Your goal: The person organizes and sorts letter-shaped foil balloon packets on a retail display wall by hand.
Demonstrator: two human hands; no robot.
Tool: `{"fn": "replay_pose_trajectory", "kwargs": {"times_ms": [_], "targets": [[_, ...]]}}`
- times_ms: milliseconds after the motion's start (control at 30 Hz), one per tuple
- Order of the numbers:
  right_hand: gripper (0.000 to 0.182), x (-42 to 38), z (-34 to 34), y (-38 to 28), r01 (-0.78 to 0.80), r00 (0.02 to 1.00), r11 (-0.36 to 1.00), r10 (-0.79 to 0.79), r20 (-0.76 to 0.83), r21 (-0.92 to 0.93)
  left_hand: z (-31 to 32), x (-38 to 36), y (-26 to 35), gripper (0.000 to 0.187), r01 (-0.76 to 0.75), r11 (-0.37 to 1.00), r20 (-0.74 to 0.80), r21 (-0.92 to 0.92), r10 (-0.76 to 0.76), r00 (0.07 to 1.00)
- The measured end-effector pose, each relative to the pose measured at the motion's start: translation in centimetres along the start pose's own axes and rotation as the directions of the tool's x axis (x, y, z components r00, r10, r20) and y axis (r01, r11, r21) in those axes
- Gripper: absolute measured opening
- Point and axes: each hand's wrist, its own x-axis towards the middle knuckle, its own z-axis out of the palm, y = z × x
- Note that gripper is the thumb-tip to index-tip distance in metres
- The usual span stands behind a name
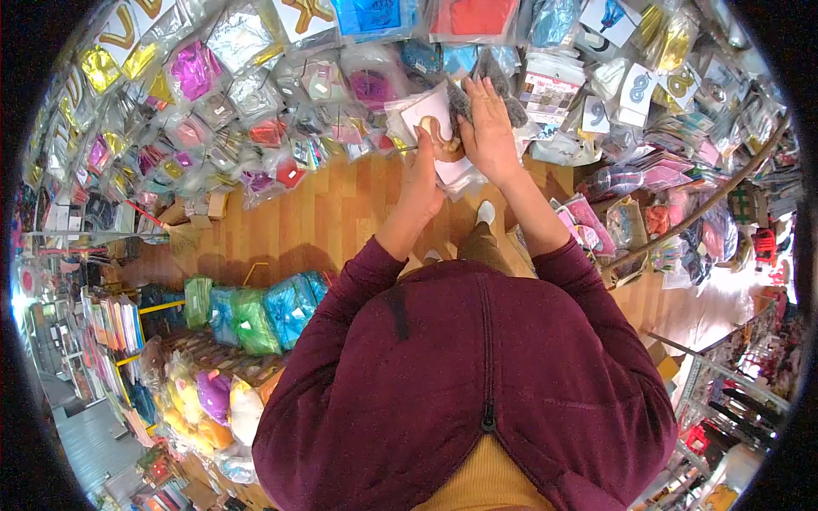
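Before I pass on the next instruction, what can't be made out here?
All in the head view:
- Left hand's fingers: mostly hidden by the packet.
- Grey fuzzy item: partly covered by the right hand.
- Small white label: too small to read.
- Red packet: cut off by the top edge.
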Motion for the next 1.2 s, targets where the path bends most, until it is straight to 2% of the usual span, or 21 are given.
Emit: {"fn": "replay_pose_trajectory", "kwargs": {"times_ms": [67, 167, 233, 267, 300, 367, 400, 433, 500, 533, 633, 733, 767, 833, 900, 1067, 1133, 1167, 1200], "targets": [[0.058, -0.6, 0.1, -0.6, 0.005, 0.999, 1.000, -0.005, 0.037, -0.015, -0.3, -0.4, 0.1, 0.055, -0.020, 1.000, 0.029, -0.006, 0.021, 0.999], [0.063, -3.5, 0.4, -4.5, 0.168, 0.959, 0.975, -0.197, 0.206, 0.148, -1.3, -0.1, -0.1, 0.056, -0.047, 0.999, 0.037, -0.012, 0.047, 0.998], [0.063, -3.5, 0.2, -4.7, 0.153, 0.954, 0.970, -0.194, 0.227, 0.187, -2.0, -0.4, 0.3, 0.059, 0.013, 1.000, 0.035, -0.007, -0.013, 0.999], [0.063, -3.6, 0.1, -4.9, 0.133, 0.949, 0.964, -0.192, 0.250, 0.232, -1.9, -0.4, 0.2, 0.055, 0.012, 0.999, -0.039, -0.042, -0.013, 0.999], [0.063, -3.5, 0.0, -4.9, 0.123, 0.949, 0.963, -0.185, 0.256, 0.238, -2.0, -0.6, 0.1, 0.055, 0.019, 0.999, -0.049, -0.041, -0.021, 0.999], [0.063, -1.9, -0.4, -4.1, 0.142, 0.957, 0.985, -0.162, 0.239, 0.102, -1.9, -0.1, 0.3, 0.057, 0.037, 0.999, -0.125, 0.019, -0.034, 0.992], [0.063, -1.0, -0.6, -3.6, 0.096, 0.973, 0.993, -0.107, 0.204, 0.064, -1.4, -0.3, 0.3, 0.055, -0.047, 0.999, -0.034, -0.008, 0.047, 0.998], [0.060, -0.4, -0.2, -2.5, 0.081, 0.985, 0.997, -0.083, 0.151, 0.019, -1.5, -0.2, 0.3, 0.055, -0.049, 0.999, -0.031, -0.010, 0.049, 0.998], [0.058, 0.6, -0.2, -1.1, 0.028, 0.993, 0.999, -0.031, 0.112, 0.026, -1.9, -0.3, 0.2, 0.054, -0.124, 0.991, 0.071, 0.048, 0.120, 0.990], [0.058, 0.5, -0.1, -1.1, 0.033, 0.993, 0.999, -0.036, 0.114, 0.030, -1.9, -0.3, 0.3, 0.053, -0.126, 0.992, 0.074, 0.009, 0.125, 0.989], [0.057, 0.7, 0.1, -1.4, 0.019, 0.992, 0.991, -0.035, 0.122, 0.133, -1.9, -0.7, 1.1, 0.054, -0.079, 0.997, 0.014, 0.017, 0.078, 0.997], [0.065, 0.3, 0.1, -3.8, 0.139, 0.956, 0.929, -0.216, 0.197, 0.343, -2.3, -0.7, 2.2, 0.055, -0.028, 0.996, -0.010, 0.087, 0.029, 1.000], [0.065, 0.2, 0.2, -4.6, 0.237, 0.929, 0.891, -0.324, 0.178, 0.387, -2.5, -0.9, 2.6, 0.055, -0.028, 0.996, -0.016, 0.086, 0.030, 0.999], [0.067, 0.7, 0.5, -5.3, 0.192, 0.923, 0.840, -0.330, 0.197, 0.507, -2.7, -1.0, 3.4, 0.057, 0.038, 0.991, -0.009, 0.131, -0.037, 0.999], [0.066, 1.5, 0.2, -5.4, 0.213, 0.905, 0.841, -0.362, 0.223, 0.498, -3.1, -1.0, 3.2, 0.059, -0.005, 0.984, -0.006, 0.177, 0.006, 1.000], [0.067, 1.7, 0.0, -6.1, 0.256, 0.881, 0.879, -0.384, 0.278, 0.401, -2.1, -1.5, 3.9, 0.058, -0.039, 0.993, -0.028, 0.112, 0.043, 0.999], [0.064, 1.8, 0.0, -6.3, 0.306, 0.910, 0.916, -0.362, 0.204, 0.261, -2.8, -0.9, 3.3, 0.058, -0.059, 0.995, -0.004, 0.078, 0.059, 0.998], [0.064, 1.9, 0.1, -6.1, 0.309, 0.908, 0.913, -0.367, 0.204, 0.265, -3.3, -0.7, 3.1, 0.057, -0.076, 0.996, 0.019, 0.052, 0.075, 0.997], [0.062, 2.1, 0.4, -5.5, 0.259, 0.937, 0.944, -0.296, 0.185, 0.203, -3.6, -0.4, 3.0, 0.057, -0.081, 0.995, 0.015, 0.052, 0.080, 0.997]]}}
